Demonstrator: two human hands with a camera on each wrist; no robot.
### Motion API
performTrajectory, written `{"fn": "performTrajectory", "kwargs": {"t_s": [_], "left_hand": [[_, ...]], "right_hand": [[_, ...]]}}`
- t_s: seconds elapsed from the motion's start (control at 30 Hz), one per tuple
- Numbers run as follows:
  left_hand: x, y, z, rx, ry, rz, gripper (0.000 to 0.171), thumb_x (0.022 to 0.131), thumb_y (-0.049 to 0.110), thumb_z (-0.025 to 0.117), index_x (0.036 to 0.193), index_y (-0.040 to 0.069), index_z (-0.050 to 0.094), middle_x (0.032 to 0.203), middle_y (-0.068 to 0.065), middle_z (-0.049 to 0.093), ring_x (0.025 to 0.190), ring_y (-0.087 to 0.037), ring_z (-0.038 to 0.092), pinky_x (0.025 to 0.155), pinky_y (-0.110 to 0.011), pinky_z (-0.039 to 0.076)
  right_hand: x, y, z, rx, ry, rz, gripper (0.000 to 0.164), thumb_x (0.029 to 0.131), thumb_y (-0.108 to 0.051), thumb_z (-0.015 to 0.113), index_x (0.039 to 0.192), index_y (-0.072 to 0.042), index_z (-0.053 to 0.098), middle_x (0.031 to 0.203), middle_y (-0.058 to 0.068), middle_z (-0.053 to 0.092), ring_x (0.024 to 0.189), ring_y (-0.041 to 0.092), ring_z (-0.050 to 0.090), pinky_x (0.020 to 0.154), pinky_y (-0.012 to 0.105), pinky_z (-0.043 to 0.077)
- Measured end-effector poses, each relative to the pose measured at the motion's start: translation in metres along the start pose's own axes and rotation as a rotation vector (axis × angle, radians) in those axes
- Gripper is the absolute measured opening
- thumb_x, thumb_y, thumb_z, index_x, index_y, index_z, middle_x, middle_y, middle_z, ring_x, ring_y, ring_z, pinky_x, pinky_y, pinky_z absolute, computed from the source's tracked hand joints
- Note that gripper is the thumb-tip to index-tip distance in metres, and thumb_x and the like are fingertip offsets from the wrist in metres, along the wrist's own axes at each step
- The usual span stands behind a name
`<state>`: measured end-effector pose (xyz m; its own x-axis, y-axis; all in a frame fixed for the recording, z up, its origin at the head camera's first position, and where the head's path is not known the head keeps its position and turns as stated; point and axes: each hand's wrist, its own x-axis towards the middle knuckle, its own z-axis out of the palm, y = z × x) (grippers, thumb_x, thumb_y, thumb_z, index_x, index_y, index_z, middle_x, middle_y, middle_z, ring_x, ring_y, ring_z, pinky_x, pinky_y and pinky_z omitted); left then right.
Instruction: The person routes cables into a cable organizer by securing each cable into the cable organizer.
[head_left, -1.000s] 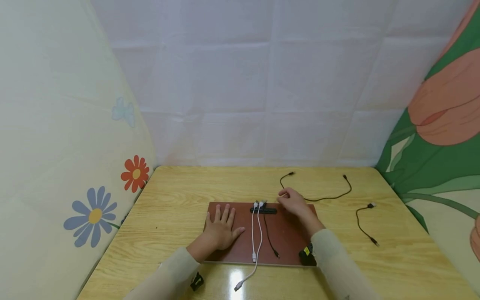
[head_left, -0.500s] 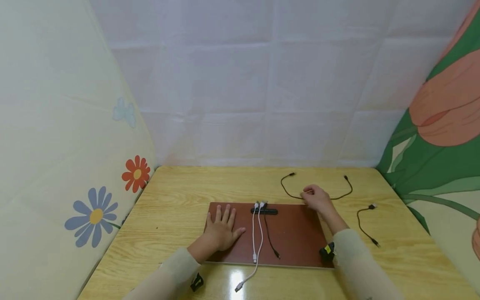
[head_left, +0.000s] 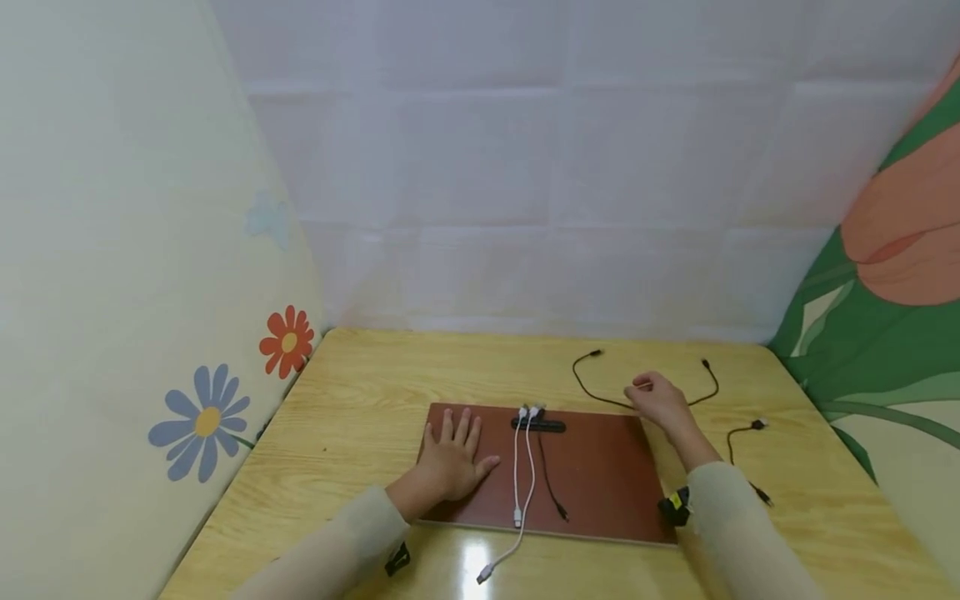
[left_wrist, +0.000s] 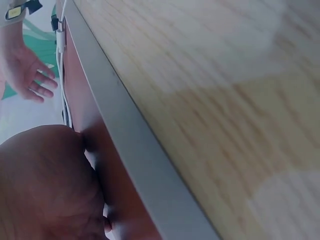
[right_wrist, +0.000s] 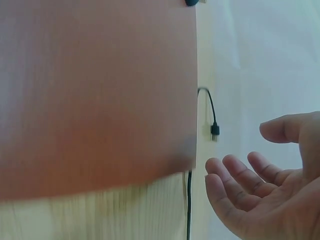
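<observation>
My left hand (head_left: 453,462) lies flat with fingers spread on the left part of a reddish-brown board (head_left: 611,487). A black cable holder (head_left: 553,426) sits at the board's far edge, with two white USB cables (head_left: 532,467) and a short black cable (head_left: 551,487) running down from it. Beyond the far right corner, my right hand (head_left: 662,406) hovers over the middle of a longer black cable (head_left: 582,382), covering part of it. In the right wrist view its fingers (right_wrist: 240,180) are loosely bent and apart from the thumb, with nothing between them. That cable's USB plug (right_wrist: 215,130) points away from the board.
Another short black USB cable (head_left: 732,447) lies on the wooden table (head_left: 360,375) at the right, beside the right forearm. One white cable's end (head_left: 486,573) hangs past the board's near edge. A white cloth backdrop (head_left: 450,275) stands behind the table.
My right hand has moved right, from beside the cable holder to over the longer black cable. The left hand keeps its place on the board. The head view has shifted slightly.
</observation>
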<state>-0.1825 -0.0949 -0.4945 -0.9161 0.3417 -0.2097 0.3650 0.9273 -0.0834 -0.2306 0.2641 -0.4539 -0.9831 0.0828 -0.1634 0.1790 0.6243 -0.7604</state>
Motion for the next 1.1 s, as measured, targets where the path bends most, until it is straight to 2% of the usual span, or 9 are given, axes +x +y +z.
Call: {"fn": "performTrajectory", "kwargs": {"t_s": [0.33,0.63,0.97,1.1], "left_hand": [[-0.008,0.003,-0.008,0.032,-0.031,-0.022,0.079,0.103,0.068,0.021,0.163,0.017,0.02,0.169,-0.01,0.015,0.153,-0.04,0.017,0.117,-0.065,0.022],[-0.009,0.003,-0.008,0.051,-0.01,-0.022,0.079,0.103,0.067,0.021,0.163,0.016,0.022,0.169,-0.01,0.017,0.153,-0.04,0.019,0.116,-0.065,0.024],[-0.007,0.002,-0.008,0.057,-0.011,-0.021,0.079,0.103,0.067,0.021,0.163,0.016,0.022,0.169,-0.01,0.017,0.153,-0.04,0.018,0.116,-0.065,0.024],[-0.006,0.001,-0.008,0.065,-0.001,-0.018,0.079,0.103,0.068,0.02,0.163,0.016,0.022,0.169,-0.01,0.017,0.153,-0.04,0.018,0.116,-0.065,0.025]], "right_hand": [[0.0,0.028,-0.028,-0.093,0.0,0.036,0.066,0.103,-0.043,0.049,0.142,0.009,0.04,0.142,0.036,0.042,0.122,0.051,0.048,0.092,0.058,0.047],[0.002,0.043,-0.056,-0.139,0.009,0.076,0.065,0.103,-0.04,0.046,0.142,0.011,0.036,0.142,0.038,0.041,0.119,0.051,0.05,0.09,0.056,0.048],[-0.002,0.05,-0.074,-0.151,0.015,0.098,0.069,0.104,-0.04,0.042,0.145,0.015,0.03,0.144,0.041,0.035,0.125,0.055,0.043,0.096,0.06,0.043],[-0.002,0.056,-0.081,-0.139,0.009,0.109,0.074,0.104,-0.044,0.041,0.146,0.015,0.028,0.143,0.041,0.035,0.124,0.055,0.044,0.094,0.06,0.045]]}}
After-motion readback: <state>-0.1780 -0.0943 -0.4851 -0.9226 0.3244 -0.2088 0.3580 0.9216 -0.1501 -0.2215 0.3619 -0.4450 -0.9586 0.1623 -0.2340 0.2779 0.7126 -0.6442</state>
